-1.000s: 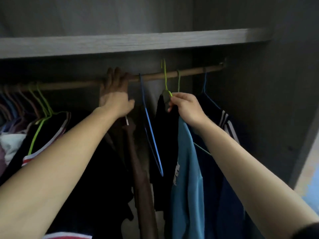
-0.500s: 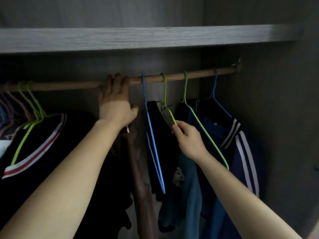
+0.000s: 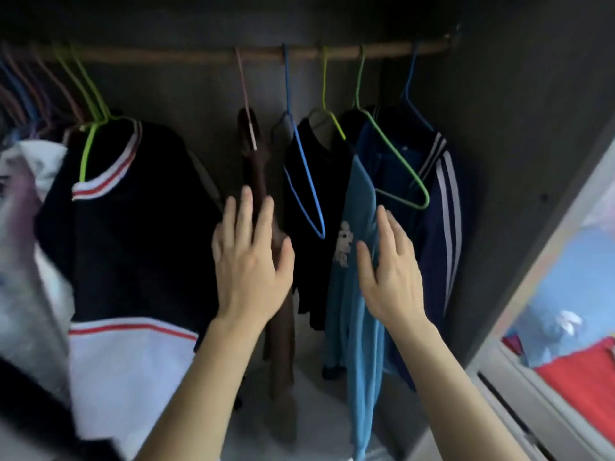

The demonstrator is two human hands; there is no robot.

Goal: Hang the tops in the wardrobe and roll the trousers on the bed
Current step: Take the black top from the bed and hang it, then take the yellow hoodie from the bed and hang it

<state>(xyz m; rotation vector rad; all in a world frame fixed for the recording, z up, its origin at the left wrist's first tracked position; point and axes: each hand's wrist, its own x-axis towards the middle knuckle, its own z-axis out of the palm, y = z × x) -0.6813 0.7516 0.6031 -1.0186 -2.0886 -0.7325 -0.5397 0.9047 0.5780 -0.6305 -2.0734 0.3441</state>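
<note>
Nearest me, my left hand (image 3: 251, 264) and right hand (image 3: 391, 274) are both spread flat, fingers straight, gripping nothing. Beyond them the blue top (image 3: 361, 194) hangs in the wardrobe between a black top (image 3: 329, 181) and a striped jacket (image 3: 429, 247), all hung from the rail (image 3: 199, 56).

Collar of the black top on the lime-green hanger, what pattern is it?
The collar is white with a red stripe, in the head view.
</note>
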